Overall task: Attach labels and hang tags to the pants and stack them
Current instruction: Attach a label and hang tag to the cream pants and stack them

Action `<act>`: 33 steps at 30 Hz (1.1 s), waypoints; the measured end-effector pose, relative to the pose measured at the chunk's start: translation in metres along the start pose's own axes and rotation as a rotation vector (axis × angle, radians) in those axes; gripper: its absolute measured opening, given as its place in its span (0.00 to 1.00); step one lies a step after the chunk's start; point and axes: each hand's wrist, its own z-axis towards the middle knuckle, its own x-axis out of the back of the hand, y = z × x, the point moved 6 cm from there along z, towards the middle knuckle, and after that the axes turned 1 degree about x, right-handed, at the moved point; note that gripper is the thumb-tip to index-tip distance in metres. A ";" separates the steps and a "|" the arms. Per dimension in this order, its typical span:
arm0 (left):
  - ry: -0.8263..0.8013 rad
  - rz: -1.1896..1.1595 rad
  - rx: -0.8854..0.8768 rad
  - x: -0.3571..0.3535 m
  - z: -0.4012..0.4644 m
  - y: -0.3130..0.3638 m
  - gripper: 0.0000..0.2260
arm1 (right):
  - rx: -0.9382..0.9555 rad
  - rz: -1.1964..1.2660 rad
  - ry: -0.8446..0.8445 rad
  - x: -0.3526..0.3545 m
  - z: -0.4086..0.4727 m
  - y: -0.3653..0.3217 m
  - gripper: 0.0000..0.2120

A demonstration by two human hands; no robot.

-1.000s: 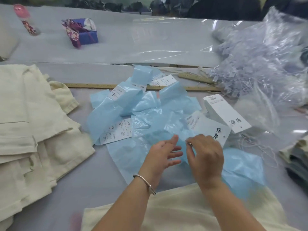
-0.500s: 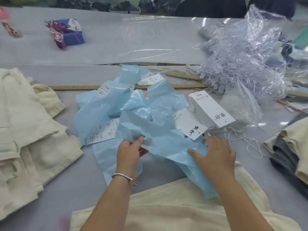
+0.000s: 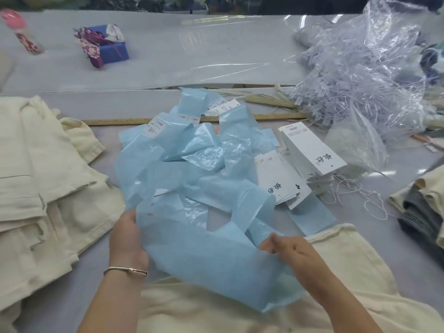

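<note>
A heap of light-blue label backing sheets (image 3: 192,169) lies mid-table, some still carrying white printed labels (image 3: 155,127). My left hand (image 3: 127,239) grips the left edge of a long blue strip (image 3: 206,255). My right hand (image 3: 288,248) pinches the same strip on its right side, lifted over cream pants (image 3: 336,284) at the near edge. White hang tags (image 3: 312,150) with black characters are stacked right of the heap, and more tags (image 3: 278,181) lie flat beside them.
Folded cream pants (image 3: 43,179) are piled at the left. A grey and cream garment stack (image 3: 422,205) sits at the right edge. Clear plastic fastener bundles (image 3: 360,75) fill the back right. A wooden ruler (image 3: 120,121) and a blue box (image 3: 108,46) lie farther back.
Both hands pulled back toward me, lifting a long blue strip out of the heap; earlier they were reaching into the sheets near the tags.
</note>
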 end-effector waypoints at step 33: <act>-0.033 1.435 -0.280 0.034 -0.033 0.029 0.23 | -0.071 1.333 -0.010 0.005 0.092 -0.027 0.24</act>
